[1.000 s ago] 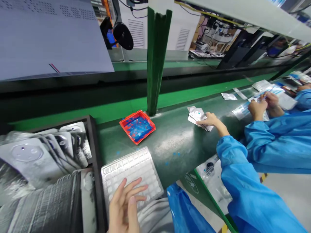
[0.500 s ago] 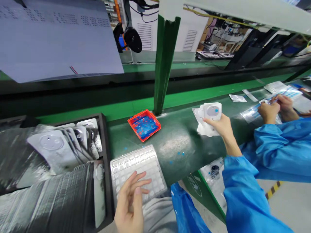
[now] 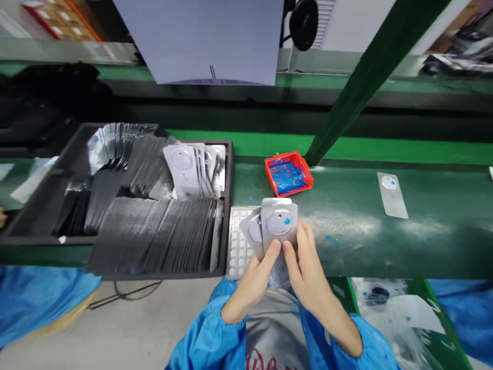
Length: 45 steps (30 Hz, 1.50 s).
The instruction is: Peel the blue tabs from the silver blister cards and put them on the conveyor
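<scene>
In front of me, both hands grip a small fanned stack of silvery phone back covers (image 3: pixel 278 222), each with a round camera area. The front cover carries a blue dot on its camera area. My left hand (image 3: pixel 254 280) is closed on the lower left side, its thumb on the front. My right hand (image 3: pixel 308 270) is closed on the right side, its thumb close to the left one. Beneath the covers, partly hidden, lies a clear plastic blister tray (image 3: pixel 238 246). Just beyond stands a red tray (image 3: pixel 308 177) holding small blue pieces.
To the left, a black bin (image 3: pixel 228 205) holds tightly packed rows of covers (image 3: pixel 154 236). A single cover (image 3: pixel 392 195) with a blue dot lies on the green bench (image 3: pixel 354 241) at right. A green post (image 3: pixel 362 77) rises behind the red tray. Blue pieces are scattered nearby.
My view has swung left. My right hand has brought the covers from the right side of the bench to in front of me. My left hand, open before, now grips them too.
</scene>
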Motion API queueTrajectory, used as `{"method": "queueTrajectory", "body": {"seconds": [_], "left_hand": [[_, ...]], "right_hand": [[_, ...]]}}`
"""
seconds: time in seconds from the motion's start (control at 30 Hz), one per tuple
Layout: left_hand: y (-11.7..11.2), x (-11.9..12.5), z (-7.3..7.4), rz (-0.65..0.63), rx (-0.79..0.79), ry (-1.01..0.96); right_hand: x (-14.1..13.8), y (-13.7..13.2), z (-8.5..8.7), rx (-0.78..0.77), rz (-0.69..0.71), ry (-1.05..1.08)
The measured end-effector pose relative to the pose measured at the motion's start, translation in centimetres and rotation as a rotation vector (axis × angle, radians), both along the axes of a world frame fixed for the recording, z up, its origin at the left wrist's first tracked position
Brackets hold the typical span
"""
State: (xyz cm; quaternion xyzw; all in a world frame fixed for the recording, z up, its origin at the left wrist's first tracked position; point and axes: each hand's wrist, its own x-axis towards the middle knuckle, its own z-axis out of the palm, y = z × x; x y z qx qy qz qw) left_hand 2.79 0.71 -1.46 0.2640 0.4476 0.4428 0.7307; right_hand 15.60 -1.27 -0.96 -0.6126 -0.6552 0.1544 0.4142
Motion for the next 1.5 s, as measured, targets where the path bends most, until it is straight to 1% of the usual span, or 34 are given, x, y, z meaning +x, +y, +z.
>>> {"method": "queueTrajectory", "body": {"seconds": [0.07,0.1,0.2,0.23,0.3,0.4,0.5,0.57,0.67,0.77,0.83,0.9,0.93,1.03,1.13,1.23,1.3,1.37,1.43,1.5], "left_hand": [[0.2,-0.9,0.2,0.004,0.02,0.005],[0.3,-1.2,0.3,-0.018,0.012,-0.006],[0.3,-2.0,0.6,-0.127,-0.027,-0.034],[0.3,-2.1,0.7,-0.146,-0.023,-0.03],[0.2,-2.3,0.7,-0.127,0.024,0.006],[0.0,-2.4,0.6,-0.07,0.081,0.065],[-0.3,-2.5,0.2,-0.076,0.068,0.057],[-0.5,-2.5,0.0,-0.072,0.063,0.041],[-0.9,-2.4,0.1,-0.059,0.056,0.021],[-1.3,-2.3,0.7,-0.077,0.002,-0.009],[-1.3,-2.3,1.1,-0.093,-0.029,-0.034],[-1.3,-2.3,1.4,-0.089,-0.031,-0.028],[-1.2,-2.3,1.5,-0.067,-0.023,-0.001],[-1.2,-2.2,1.2,0.057,0.003,0.106],[-1.4,-2.1,0.3,0.182,-0.07,0.16],[-1.6,-2.1,-0.3,0.248,-0.109,0.203],[-1.5,-2.2,-0.4,0.232,-0.09,0.173],[-1.3,-2.5,-0.3,0.209,-0.083,0.108],[-1.1,-3.0,-0.1,0.229,-0.065,0.085],[-0.9,-3.7,-0.1,0.275,-0.028,0.127]], "right_hand": [[0.9,1.0,0.5,0.12,-0.038,-0.167],[1.4,1.5,0.9,0.171,-0.029,-0.211],[2.4,3.0,2.6,0.288,0.108,-0.26],[2.6,3.3,3.1,0.317,0.147,-0.273],[2.7,3.8,3.8,0.35,0.176,-0.304],[2.8,4.0,4.4,0.334,0.214,-0.33],[3.2,4.0,4.6,0.316,0.268,-0.335],[3.3,4.0,4.6,0.336,0.295,-0.35],[3.4,3.8,4.2,0.443,0.287,-0.438],[3.4,3.5,3.6,0.572,0.243,-0.529],[3.6,3.3,3.3,0.619,0.237,-0.559],[3.7,3.3,3.2,0.625,0.26,-0.567],[3.7,3.3,3.2,0.62,0.279,-0.569],[3.3,3.4,3.3,0.553,0.314,-0.538],[2.4,3.1,3.5,0.418,0.313,-0.41],[1.4,2.7,3.9,0.286,0.334,-0.228],[1.3,3.0,4.3,0.231,0.278,-0.109],[1.9,4.5,4.4,0.238,0.136,-0.017],[3.3,7.2,4.2,0.293,-0.028,-0.009],[5.1,10.7,3.4,0.323,-0.116,-0.119]]}}
